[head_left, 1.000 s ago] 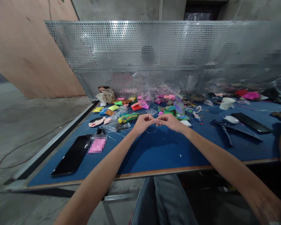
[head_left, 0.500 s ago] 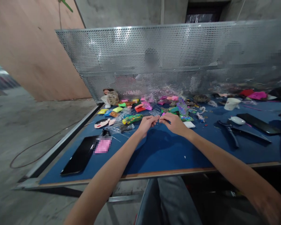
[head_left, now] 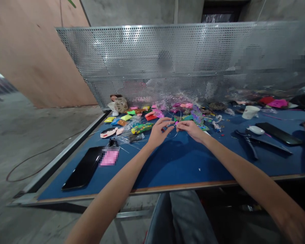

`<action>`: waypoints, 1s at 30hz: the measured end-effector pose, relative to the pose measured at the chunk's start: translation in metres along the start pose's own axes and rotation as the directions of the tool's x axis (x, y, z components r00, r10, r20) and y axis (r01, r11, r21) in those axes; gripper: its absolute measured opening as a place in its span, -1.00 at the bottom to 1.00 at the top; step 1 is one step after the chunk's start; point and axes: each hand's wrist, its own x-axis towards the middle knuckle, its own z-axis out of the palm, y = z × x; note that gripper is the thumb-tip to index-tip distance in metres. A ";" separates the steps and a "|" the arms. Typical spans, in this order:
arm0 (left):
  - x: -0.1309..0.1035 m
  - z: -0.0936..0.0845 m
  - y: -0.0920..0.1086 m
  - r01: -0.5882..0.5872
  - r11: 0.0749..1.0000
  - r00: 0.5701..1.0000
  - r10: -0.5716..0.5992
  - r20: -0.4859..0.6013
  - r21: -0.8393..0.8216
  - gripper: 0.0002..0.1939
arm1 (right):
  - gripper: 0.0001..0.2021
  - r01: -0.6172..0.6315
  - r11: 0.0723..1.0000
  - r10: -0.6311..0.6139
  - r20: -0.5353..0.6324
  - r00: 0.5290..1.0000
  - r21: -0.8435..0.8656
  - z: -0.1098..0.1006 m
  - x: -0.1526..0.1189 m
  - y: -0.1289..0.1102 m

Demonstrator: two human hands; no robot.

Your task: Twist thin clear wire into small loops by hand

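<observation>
Nearest you, your jean-clad legs [head_left: 186,217] sit under the table [head_left: 183,169], whose front holds one black phone [head_left: 82,169] at left, beside one pink packet [head_left: 109,158]. To the right, one pair of pliers [head_left: 269,145] lies with its handles spread, probably parked aside to leave your working space free. Beyond that bare stretch, your two hands meet in front of you: your right hand [head_left: 178,126] has its grip pinched on one thin wire loop [head_left: 181,117], while your left hand [head_left: 169,125] curves its grip narrowly at the loop's other side; whether it touches, you cannot tell. The loop stands up between them, likely held by its edge to keep its curve. Farther left lie one yellow-green lump [head_left: 142,128] and loose wires [head_left: 127,139], too fine to count; farther right, one white cup [head_left: 250,112]. One perforated screen [head_left: 193,51] closes the back.
</observation>
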 end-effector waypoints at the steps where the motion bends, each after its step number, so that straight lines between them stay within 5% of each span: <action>1: 0.000 -0.001 0.000 -0.007 1.000 1.000 0.007 0.007 0.028 -0.71 | -0.72 -0.005 1.000 0.005 0.008 1.000 -0.004 -0.001 0.000 0.000; 6: 0.001 -0.006 -0.002 0.077 0.996 0.990 -0.082 0.118 0.046 -0.67 | -0.70 0.117 0.934 -0.106 0.050 0.993 -0.338 0.001 -0.003 -0.007; 9: 0.001 -0.007 -0.005 0.152 0.988 0.981 -0.153 0.117 0.020 -0.65 | -0.76 0.196 0.749 -0.248 0.006 0.969 -0.633 0.005 -0.006 -0.010; 13: 0.002 -0.001 -0.006 0.308 0.925 0.950 -0.286 0.125 -0.224 -0.60 | -0.78 0.246 0.429 -0.412 0.054 0.909 -0.869 0.010 -0.008 -0.013; 16: 0.002 0.002 -0.005 0.375 0.874 0.927 -0.353 0.127 -0.310 -0.59 | -0.76 0.251 0.342 -0.452 0.076 0.889 -0.906 0.012 -0.009 -0.015; 19: 0.003 -0.002 -0.003 0.351 0.882 0.936 -0.322 0.142 -0.314 -0.58 | -0.78 0.237 0.550 -0.415 -0.016 0.910 -0.801 0.014 -0.007 -0.012; 23: 0.003 -0.010 -0.002 0.252 0.929 0.956 -0.195 0.218 -0.271 -0.55 | -0.73 0.151 0.938 -0.183 -0.074 0.980 -0.313 0.011 -0.001 0.000; 26: 0.002 -0.010 -0.002 0.208 0.954 0.966 -0.167 0.195 -0.217 -0.52 | -0.71 0.007 0.998 -0.008 -0.025 1.000 -0.065 0.008 0.002 0.007; 30: 0.001 -0.007 -0.004 0.224 0.943 0.968 -0.186 0.167 -0.247 -0.56 | -0.68 -0.038 0.999 0.039 0.027 0.999 -0.033 0.006 0.001 0.006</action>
